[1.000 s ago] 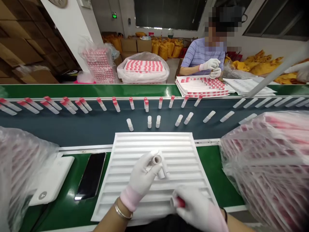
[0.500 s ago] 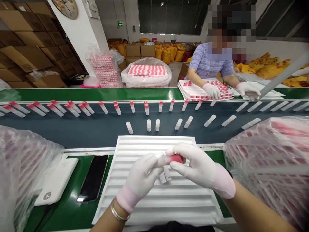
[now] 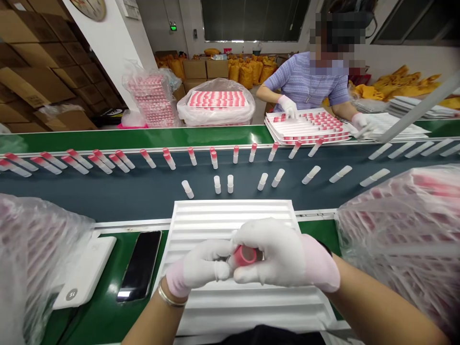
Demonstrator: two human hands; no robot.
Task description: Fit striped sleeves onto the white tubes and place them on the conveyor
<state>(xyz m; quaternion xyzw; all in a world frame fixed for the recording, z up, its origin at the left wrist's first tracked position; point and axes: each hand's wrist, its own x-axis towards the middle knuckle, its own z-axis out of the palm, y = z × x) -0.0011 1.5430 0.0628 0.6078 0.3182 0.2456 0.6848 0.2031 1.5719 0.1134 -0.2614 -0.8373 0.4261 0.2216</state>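
A small lipstick tube [image 3: 245, 256] with a red end is held between my two gloved hands, its round open end facing me. My right hand [image 3: 276, 251] curls over the red end, thumb below and fingers above. From the other side my left hand [image 3: 203, 266] pinches the tube's paler part, largely hidden by the fingers. Both hands are just above a white ridged foam tray [image 3: 233, 211]. Past the tray, several white tubes [image 3: 230, 184] stand or lean on the dark belt, with a row of red-topped tubes [image 3: 235, 154] behind them.
A black phone [image 3: 140, 266] and a white power bank [image 3: 86, 273] lie left of the tray. Plastic-wrapped stacks flank me at left [image 3: 32, 258] and right [image 3: 402, 239]. Opposite, a co-worker's gloved hand [image 3: 288, 106] is over a tray of red-topped tubes [image 3: 323, 120].
My hands have lowered slightly, and the tube has turned so its red end opens toward me. The co-worker's hand has moved from the belt edge back to the filled tray.
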